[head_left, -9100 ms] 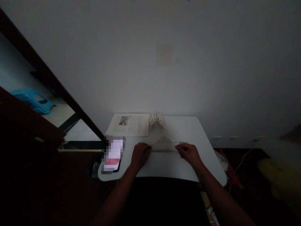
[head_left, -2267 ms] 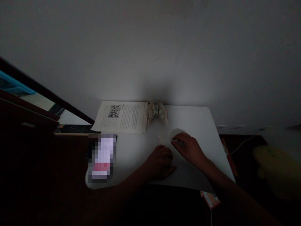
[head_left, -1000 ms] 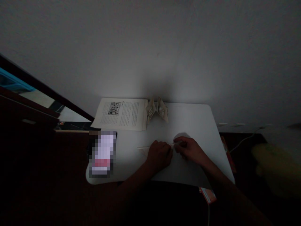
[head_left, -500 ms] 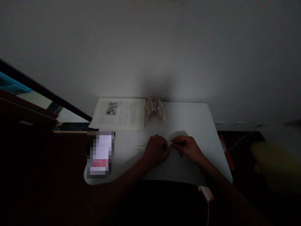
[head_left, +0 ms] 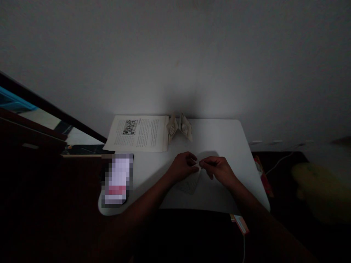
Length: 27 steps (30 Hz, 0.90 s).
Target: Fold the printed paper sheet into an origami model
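Right now both hands meet over the middle of the white table. The left hand and the right hand are close together, with their fingertips almost touching. Each hand pinches the top of a folded paper with its fingers shut tight on it. The paper hangs down from the fingers toward the near edge of the table. The room is dark, so I think the low part of the paper is a pointed flap, but it is hard to see. Some printed pages with a small picture on them lie flat at the far left corner of the table. Just beside them, at the far edge, two little paper shapes stand up and lean on each other. A phone sits at the left edge of the table, well apart from the hands. A plain grey wall rises behind the table.
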Motion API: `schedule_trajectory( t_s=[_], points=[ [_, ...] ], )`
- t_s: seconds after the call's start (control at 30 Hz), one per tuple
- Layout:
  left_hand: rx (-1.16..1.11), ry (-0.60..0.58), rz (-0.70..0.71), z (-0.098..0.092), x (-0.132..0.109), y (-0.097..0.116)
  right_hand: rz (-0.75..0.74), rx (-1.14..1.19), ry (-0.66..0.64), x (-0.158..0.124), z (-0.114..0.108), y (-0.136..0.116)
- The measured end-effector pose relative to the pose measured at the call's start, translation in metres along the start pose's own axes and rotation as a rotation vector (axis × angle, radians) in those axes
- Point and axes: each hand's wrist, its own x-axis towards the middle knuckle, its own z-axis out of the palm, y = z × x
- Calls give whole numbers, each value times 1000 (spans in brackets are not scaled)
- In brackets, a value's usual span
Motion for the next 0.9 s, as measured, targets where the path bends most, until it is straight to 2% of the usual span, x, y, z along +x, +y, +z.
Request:
schedule_trajectory(
  t_s=[0.07,0.17,0.3,0.5,0.77,0.9],
  points=[
    [-12,-83,-7,-4,3,1,-6,4,4,1,-1,-1],
    [93,-212,67,-12,8,3,-16,9,-2,2,0,-2],
    [88,-282,123,-21,14,-2,-17,25,-2,4,1,-4],
    [-31,-182,123,-17,13,-12,-10,42,-4,4,1,-6],
    [-76,-124,140,-15,10,-12,-10,119,42,10,10,-5],
    [-102,-68,158,-14,8,-13,37,117,60,12,15,-6]
  ],
)
